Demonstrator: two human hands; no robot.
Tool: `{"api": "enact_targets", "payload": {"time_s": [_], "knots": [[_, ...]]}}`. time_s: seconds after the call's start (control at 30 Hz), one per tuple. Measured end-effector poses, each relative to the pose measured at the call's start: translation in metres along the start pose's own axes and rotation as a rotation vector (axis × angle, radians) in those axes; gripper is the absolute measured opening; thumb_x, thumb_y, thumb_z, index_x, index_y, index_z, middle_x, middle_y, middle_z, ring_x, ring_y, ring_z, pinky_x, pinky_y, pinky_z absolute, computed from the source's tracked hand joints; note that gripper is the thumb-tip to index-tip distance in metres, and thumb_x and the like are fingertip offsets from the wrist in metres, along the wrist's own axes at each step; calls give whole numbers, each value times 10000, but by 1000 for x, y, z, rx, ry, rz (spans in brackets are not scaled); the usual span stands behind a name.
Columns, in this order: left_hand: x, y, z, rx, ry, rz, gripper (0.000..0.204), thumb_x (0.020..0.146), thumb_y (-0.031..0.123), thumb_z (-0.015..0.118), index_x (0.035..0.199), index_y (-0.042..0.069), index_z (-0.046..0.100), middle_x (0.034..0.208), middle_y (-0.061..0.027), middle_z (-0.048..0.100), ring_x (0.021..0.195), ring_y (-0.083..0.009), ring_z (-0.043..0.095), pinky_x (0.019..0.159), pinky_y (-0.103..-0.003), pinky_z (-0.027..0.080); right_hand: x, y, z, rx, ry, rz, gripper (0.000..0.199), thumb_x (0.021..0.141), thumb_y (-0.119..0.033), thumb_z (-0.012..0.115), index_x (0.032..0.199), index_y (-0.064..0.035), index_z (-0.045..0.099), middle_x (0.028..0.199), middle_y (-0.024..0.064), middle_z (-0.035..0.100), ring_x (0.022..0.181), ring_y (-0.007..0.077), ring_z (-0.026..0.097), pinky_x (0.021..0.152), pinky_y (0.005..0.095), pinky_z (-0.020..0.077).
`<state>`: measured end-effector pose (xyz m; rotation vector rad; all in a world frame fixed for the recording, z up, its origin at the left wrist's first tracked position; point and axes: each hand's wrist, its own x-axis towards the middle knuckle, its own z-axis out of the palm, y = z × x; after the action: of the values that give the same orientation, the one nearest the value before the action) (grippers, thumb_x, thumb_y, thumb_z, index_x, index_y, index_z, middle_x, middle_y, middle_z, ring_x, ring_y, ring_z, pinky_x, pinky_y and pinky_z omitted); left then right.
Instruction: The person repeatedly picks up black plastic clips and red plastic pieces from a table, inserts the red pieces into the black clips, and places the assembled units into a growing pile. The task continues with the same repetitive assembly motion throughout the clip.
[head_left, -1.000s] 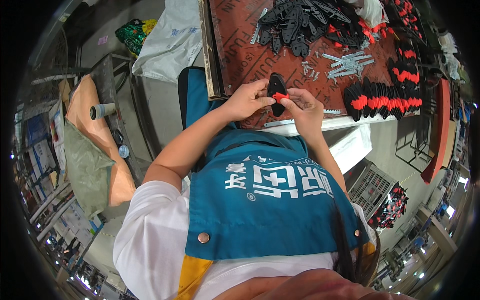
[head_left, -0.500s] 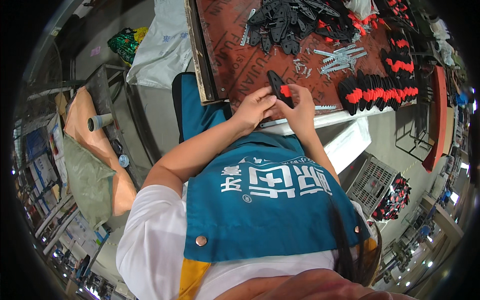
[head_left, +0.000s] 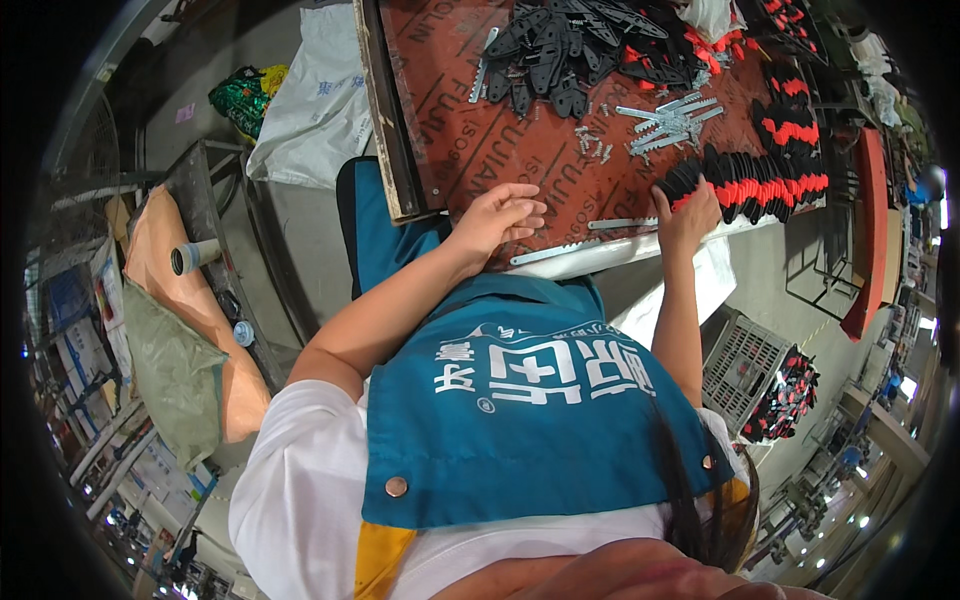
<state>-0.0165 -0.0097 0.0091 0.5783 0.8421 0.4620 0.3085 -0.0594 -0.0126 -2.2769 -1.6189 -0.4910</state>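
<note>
My left hand (head_left: 500,222) is above the near edge of the tabletop with nothing in it, fingers loosely bent and apart. Farther right, my right hand (head_left: 690,215) grips a flat black-and-red plastic piece at the left end of a row of similar pieces (head_left: 760,185); its fingers partly cover that piece. The row stands packed side by side along the table's near right edge. Toothed metal strips (head_left: 555,252) lie by the edge between my hands. Behind them is a pile of silver toothed strips (head_left: 670,122).
The red-brown printed board (head_left: 450,130) forms the tabletop. Black plastic parts (head_left: 570,50) are heaped at its back, with small screws (head_left: 595,145) nearby. A grey crate (head_left: 745,370) stands below right. At left lie a white sack (head_left: 315,110) and a metal frame (head_left: 215,190).
My right hand has moved right, carrying the black-and-red piece from between my hands to the end of the row. My left hand has let go of it and stays near the edge.
</note>
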Motion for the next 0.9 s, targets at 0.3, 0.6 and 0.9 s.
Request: {"api": "enact_targets", "payload": {"time_s": [0.3, 0.6, 0.9], "knots": [[1, 14, 1, 139, -6, 72, 287, 961, 165, 508, 1212, 25, 514, 1084, -73, 608, 979, -151, 590, 841, -280, 467, 183, 16, 131, 384, 50, 224, 593, 788, -423, 678, 1155, 22, 540, 1164, 242, 535, 1104, 402, 484, 938, 478, 376], [29, -11, -24, 1527, 221, 765, 462, 807, 207, 659, 1221, 47, 532, 1334, -140, 454, 1281, -381, 364, 1056, -507, 287, 270, 110, 196, 345, 91, 279, 427, 838, -381, 621, 1117, -57, 608, 1134, 213, 583, 1103, 371, 518, 943, 449, 403], [37, -14, -32, 1662, 230, 669, 466, 769, 261, 669, 1205, 123, 581, 1323, -117, 494, 1243, -347, 431, 1017, -520, 317, 382, 206, 287, 461, -108, -197, 477, 755, -302, 687, 1130, -21, 600, 1088, 175, 641, 1031, 327, 594, 894, 389, 454]]}}
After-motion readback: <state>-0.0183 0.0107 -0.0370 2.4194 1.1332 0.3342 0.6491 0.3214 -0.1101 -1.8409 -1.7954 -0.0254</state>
